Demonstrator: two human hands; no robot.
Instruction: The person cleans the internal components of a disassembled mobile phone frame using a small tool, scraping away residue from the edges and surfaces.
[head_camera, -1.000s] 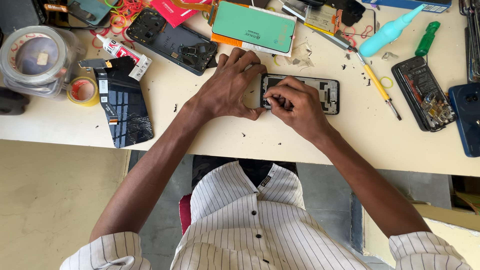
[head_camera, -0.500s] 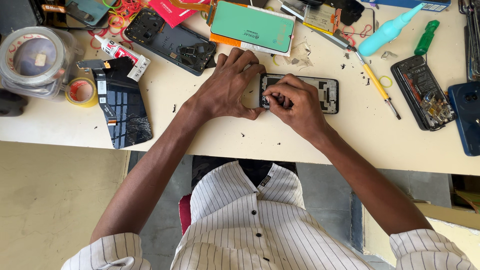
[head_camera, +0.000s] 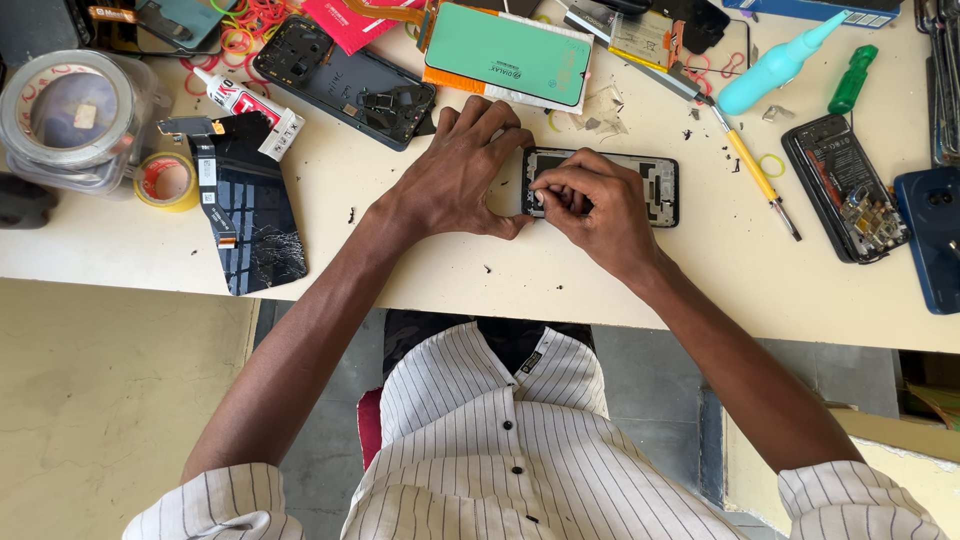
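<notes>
A black phone frame (head_camera: 655, 185) with its screen removed lies flat on the cream table (head_camera: 600, 280). My left hand (head_camera: 460, 175) presses down on the frame's left end, fingers spread over its top edge. My right hand (head_camera: 590, 205) rests on the frame's middle, its fingertips pinched together at something small inside the left part of the frame. What the fingers pinch is hidden.
A cracked black screen (head_camera: 245, 215), yellow tape roll (head_camera: 165, 180), clear tape roll (head_camera: 70, 115) and glue tube (head_camera: 245, 105) lie at left. Behind are a black back cover (head_camera: 345, 80) and green-faced panel (head_camera: 505, 50). At right: yellow screwdriver (head_camera: 755, 175), teal bottle (head_camera: 770, 70), opened phone (head_camera: 845, 185).
My right hand's fingers have shifted slightly left along the phone frame. My left hand stays pressed on the frame's left end.
</notes>
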